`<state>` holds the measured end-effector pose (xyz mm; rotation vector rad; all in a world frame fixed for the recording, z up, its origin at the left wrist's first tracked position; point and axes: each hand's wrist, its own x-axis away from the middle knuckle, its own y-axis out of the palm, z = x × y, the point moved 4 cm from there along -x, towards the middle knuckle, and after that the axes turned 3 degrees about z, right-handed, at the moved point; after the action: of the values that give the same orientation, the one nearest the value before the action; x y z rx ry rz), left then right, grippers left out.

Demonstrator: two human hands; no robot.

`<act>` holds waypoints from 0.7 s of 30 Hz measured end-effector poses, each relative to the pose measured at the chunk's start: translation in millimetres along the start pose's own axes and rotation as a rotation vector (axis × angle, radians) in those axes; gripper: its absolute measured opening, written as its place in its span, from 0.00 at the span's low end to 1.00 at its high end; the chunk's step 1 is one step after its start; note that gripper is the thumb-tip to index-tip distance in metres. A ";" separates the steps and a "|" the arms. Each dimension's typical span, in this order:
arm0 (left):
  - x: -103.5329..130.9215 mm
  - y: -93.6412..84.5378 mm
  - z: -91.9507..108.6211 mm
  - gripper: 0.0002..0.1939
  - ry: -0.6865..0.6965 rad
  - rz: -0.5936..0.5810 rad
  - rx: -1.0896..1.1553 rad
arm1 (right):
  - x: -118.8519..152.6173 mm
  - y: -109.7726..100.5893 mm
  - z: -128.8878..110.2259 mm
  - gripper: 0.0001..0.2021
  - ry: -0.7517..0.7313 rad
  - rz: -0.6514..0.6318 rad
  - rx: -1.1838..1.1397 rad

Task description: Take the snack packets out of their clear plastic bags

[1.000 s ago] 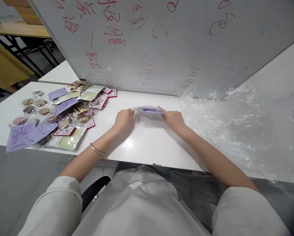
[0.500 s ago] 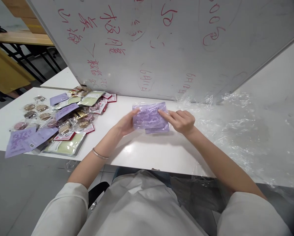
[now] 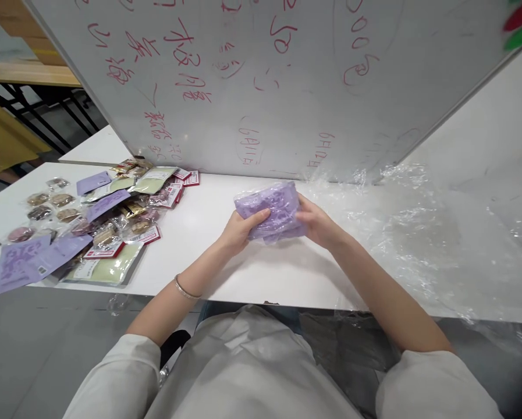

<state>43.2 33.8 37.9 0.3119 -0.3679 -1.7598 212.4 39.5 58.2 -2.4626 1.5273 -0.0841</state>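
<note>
A purple packet in clear plastic wrap is held above the white table, slightly tilted, with more purple showing beneath its lower edge. My left hand grips its left lower side, thumb lying across the front face. At its right end, my right hand has its fingers closed round the edge. Left of my hands lies a pile of small packs: purple packets, green packets, red-and-white cards and round items in clear wrappers.
A whiteboard with red writing stands along the table's back edge. Crumpled clear plastic film spreads over the right of the white table. Farther back at left are a wooden desk, cardboard boxes and part of a person in yellow.
My left hand has moved in, its thumb now farther across the packet. My right index finger has left the front face, and that hand now holds the right edge. The packet has tilted.
</note>
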 end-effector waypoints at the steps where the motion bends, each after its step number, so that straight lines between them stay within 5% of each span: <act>1: 0.8 3.3 -1.6 0.24 0.000 -0.011 -0.019 | 1.2 1.4 2.4 0.37 0.062 0.063 -0.106; 6: 2.9 11.7 -4.5 0.28 0.071 0.079 -0.107 | 5.6 10.0 15.2 0.25 0.198 0.192 -0.327; 12: 3.3 12.6 -12.6 0.24 -0.047 0.017 -0.031 | 16.2 6.0 17.4 0.28 0.044 0.284 -0.125; 17: 8.4 10.8 -15.7 0.24 -0.046 0.068 -0.288 | 38.7 7.9 22.9 0.27 0.021 0.289 -0.158; 19: 10.2 8.9 -17.4 0.24 -0.052 0.073 -0.403 | 51.4 -16.7 29.4 0.25 0.049 0.495 -0.186; 21: 10.6 5.2 -19.1 0.23 -0.063 0.090 -0.465 | 71.3 -60.6 34.0 0.25 0.029 0.852 -0.181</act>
<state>53.3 21.0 22.4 -0.0912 -0.0098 -1.7115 303.5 7.7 33.9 -1.7115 2.5312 0.1772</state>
